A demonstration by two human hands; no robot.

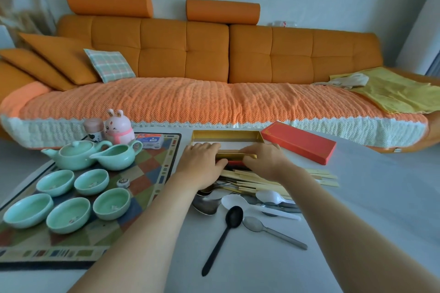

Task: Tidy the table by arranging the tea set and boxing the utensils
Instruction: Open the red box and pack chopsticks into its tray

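Tea set (76, 154) sits arranged (tidy!); left hand (202, 162) and right hand (262, 159) grip the gold box (226, 135) by its near rim, spoons (234, 216) and chopsticks (321, 177) unboxed.

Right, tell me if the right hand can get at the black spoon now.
Probably yes. The black spoon lies bare on the table, with nothing over it. The right hand grips the gold box and must let go first.
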